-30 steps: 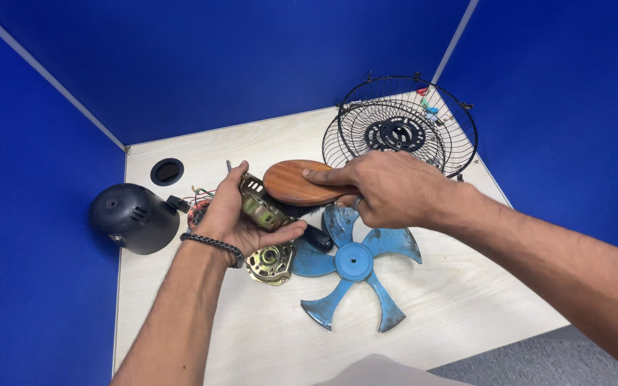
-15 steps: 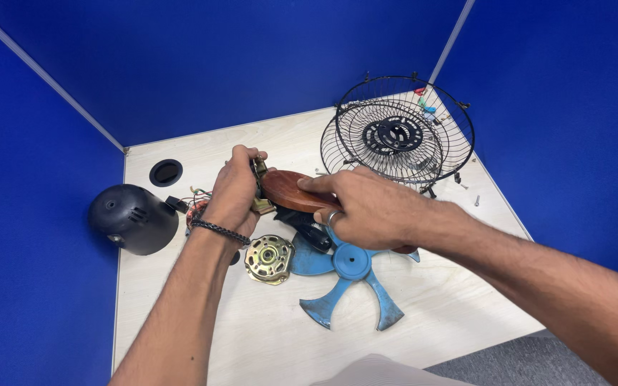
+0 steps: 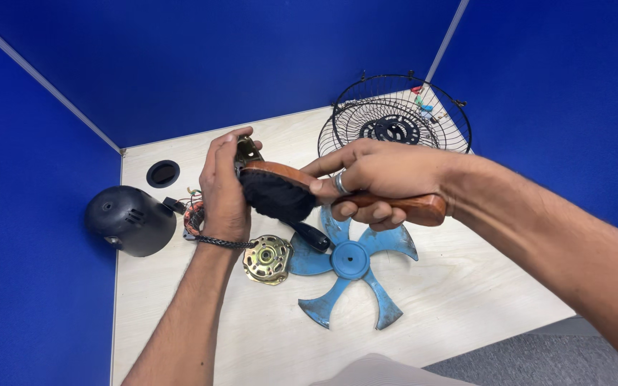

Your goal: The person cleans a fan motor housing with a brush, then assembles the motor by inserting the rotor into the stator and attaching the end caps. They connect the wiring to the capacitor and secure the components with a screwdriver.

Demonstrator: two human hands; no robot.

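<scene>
Here, largest to smallest:
Fan guard [image 3: 395,118]: black wire, at 1 o'clock on the table [image 3: 452,300].
Blade [image 3: 352,261]: blue, five-winged, flat at 6 o'clock of the hands.
Motor cover [image 3: 126,218]: dark dome at 9 o'clock.
Right hand [image 3: 377,179]: reaching in from 4 o'clock, fingers wrapped tight round the wooden brush [image 3: 302,189], bristles down.
Left hand [image 3: 223,189]: raised, curled round the motor part [image 3: 247,151], touching the bristles.
End plate [image 3: 267,259]: brass-coloured, under the left wrist.

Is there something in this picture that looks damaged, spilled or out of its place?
Nothing looks spilled or broken. A fan lies taken apart on the table: blue blade, wire guard, dark housing, brass motor plate. That looks orderly, not accidental.
</scene>
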